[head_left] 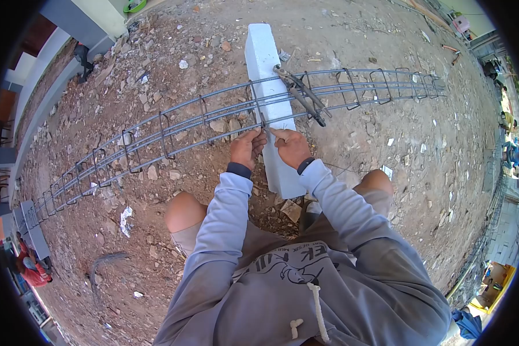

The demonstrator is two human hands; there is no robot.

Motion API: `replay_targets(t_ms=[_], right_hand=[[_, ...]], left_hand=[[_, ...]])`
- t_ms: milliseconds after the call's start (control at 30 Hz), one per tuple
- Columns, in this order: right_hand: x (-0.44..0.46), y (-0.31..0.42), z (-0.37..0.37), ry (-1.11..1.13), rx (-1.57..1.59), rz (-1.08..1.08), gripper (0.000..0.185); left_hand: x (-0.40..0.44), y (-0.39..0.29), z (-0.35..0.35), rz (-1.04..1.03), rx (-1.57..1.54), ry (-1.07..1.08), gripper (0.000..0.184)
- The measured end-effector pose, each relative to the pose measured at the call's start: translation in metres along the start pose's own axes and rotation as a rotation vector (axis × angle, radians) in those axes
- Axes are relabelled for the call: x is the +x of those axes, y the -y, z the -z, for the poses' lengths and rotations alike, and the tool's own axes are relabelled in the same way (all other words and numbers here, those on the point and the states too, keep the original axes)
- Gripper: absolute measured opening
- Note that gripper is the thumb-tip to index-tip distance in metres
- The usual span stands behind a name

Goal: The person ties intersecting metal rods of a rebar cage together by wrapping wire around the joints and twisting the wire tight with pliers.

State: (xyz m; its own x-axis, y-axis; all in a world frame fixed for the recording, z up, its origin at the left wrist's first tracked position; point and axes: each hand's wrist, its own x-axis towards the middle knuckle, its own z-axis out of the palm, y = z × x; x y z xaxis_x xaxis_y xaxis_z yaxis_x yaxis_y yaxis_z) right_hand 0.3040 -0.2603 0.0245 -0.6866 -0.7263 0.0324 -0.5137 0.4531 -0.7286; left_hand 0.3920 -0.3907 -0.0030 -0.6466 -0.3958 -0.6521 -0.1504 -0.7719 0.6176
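A long cage of steel bars and square stirrups (199, 118) lies across a white block (264, 52) in front of me. My left hand (248, 147) is at the near bar, its fingers pinched beside a stirrup over the block; what they grip is too small to make out. Just right of it, my right hand (291, 147) has its index finger stretched toward the same joint, the other fingers curled in. Pliers or cutters with dark handles (307, 98) rest on the cage above my right hand.
Stony ground surrounds the cage. Its left end rests on grey blocks (33, 230). Loose wires (101, 271) lie at lower left. A person in red (34, 275) is at the far left edge. A tool with orange handles (454, 52) lies at upper right.
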Motion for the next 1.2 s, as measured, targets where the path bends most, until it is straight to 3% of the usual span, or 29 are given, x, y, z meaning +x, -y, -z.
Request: replay_targets(t_ms=[333,467,733,833,1033,1167,1200], right_hand=[[0.004,0.003,0.002,0.028,0.012,-0.084,0.036],[0.004,0.005,0.006,0.143,0.127,-0.241,0.036],[-0.013,0.021,0.009,0.175,0.343,-0.363,0.041],[-0.024,0.017,0.005,0.158,0.279,-0.321,0.041],[-0.052,0.028,-0.007,-0.022,-0.161,0.07,0.031],[-0.069,0.041,-0.022,0.213,-0.402,0.061,0.029],[-0.068,0.047,-0.027,0.177,-0.405,0.064,0.024]], left_hand=[[0.015,0.032,0.009,-0.042,-0.304,0.173,0.016],[0.02,0.042,0.0,-0.073,-0.358,0.147,0.014],[0.011,0.032,-0.007,-0.013,-0.203,0.137,0.027],[0.012,0.028,-0.008,0.0,-0.167,0.126,0.03],[0.012,0.027,-0.008,-0.036,-0.115,0.132,0.036],[0.012,0.025,-0.006,-0.012,-0.087,0.166,0.036],[0.01,0.022,-0.007,-0.006,-0.062,0.16,0.035]])
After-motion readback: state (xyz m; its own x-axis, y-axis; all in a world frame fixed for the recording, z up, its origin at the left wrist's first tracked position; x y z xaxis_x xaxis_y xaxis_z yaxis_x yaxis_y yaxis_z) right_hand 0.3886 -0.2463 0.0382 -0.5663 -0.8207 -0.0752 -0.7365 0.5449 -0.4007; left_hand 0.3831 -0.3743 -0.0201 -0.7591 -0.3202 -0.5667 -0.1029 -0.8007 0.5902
